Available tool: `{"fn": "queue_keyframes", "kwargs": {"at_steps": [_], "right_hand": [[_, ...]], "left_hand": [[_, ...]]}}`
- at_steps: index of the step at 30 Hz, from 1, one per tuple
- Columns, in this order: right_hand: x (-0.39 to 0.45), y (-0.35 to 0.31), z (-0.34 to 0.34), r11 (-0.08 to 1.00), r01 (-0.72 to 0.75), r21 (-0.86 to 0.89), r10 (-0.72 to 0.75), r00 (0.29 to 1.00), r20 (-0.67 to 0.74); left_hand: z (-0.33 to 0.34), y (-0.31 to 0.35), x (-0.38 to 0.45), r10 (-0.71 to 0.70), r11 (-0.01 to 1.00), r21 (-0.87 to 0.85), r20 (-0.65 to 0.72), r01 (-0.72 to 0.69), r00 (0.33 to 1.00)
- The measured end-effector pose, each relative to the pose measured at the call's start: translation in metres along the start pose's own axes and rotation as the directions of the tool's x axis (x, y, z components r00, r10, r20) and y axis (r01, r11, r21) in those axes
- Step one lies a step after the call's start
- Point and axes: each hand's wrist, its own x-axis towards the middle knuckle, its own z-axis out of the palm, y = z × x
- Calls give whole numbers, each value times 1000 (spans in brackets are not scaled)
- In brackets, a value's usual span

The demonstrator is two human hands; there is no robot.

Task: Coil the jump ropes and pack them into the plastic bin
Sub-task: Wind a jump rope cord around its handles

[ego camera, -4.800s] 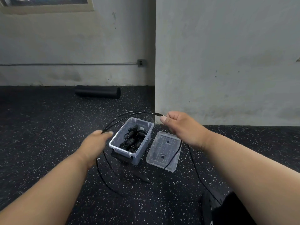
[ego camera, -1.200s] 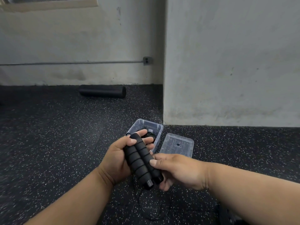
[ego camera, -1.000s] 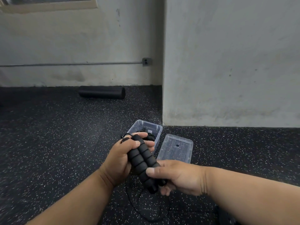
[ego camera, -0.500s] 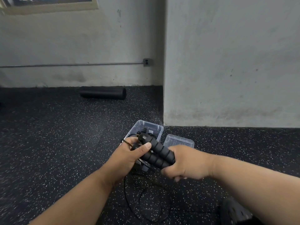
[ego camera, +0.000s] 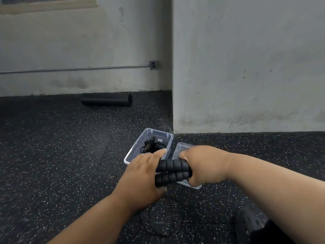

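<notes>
Two black ribbed foam handles (ego camera: 171, 171) of a jump rope lie side by side and level between my hands. My right hand (ego camera: 202, 166) grips their right ends. At their left ends my left hand (ego camera: 140, 178) wraps round them, index finger above and thumb below. The thin black rope (ego camera: 163, 221) hangs under the hands in loose loops above the floor. Just beyond the hands stands the clear plastic bin (ego camera: 158, 132), with a coiled black jump rope (ego camera: 152, 146) inside. Its clear lid (ego camera: 182, 148) lies flat to its right, partly hidden by my right hand.
A black foam roller (ego camera: 107, 101) lies by the far wall. A grey wall corner (ego camera: 173, 103) juts out right behind the bin. A dark shoe (ego camera: 249, 224) shows at the lower right. The floor is black speckled rubber.
The handles have turned from upright to level and moved forward toward the bin. My right hand has shifted to grip their right ends, and my left hand has closed over their left ends.
</notes>
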Motion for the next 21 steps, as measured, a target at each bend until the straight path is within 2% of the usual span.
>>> {"fn": "queue_keyframes", "kwargs": {"at_steps": [3,5,9,12,13,15,17,18,20,21], "right_hand": [[0,-3,2,997,20,80,-16,999,-47],[0,-1,-3,979,18,205,-9,999,-46],[-2,10,-15,851,-27,524,-27,995,95],[-3,16,-14,758,-56,650,-77,982,174],[-1,19,-13,711,-46,702,-90,984,156],[3,23,-8,522,0,853,-124,989,76],[7,23,-2,306,38,951,-123,992,0],[10,19,5,258,42,965,-98,995,-17],[17,5,25,265,24,964,-67,998,-6],[22,-6,37,280,16,960,-112,994,16]], "left_hand": [[11,1,4,-19,1000,2,-164,20,986],[12,0,8,-25,1000,-13,-210,23,977],[15,-2,9,50,998,57,-266,-36,963],[11,2,10,32,998,68,-236,-17,971],[9,4,9,2,1000,20,-237,3,971],[1,9,8,-140,972,-215,-224,91,965],[-7,16,10,-287,829,-539,-181,149,941],[-10,19,12,-328,735,-663,-164,142,930],[-16,24,15,-387,576,-808,-136,124,912],[-18,27,16,-402,485,-866,-99,120,910]]}}
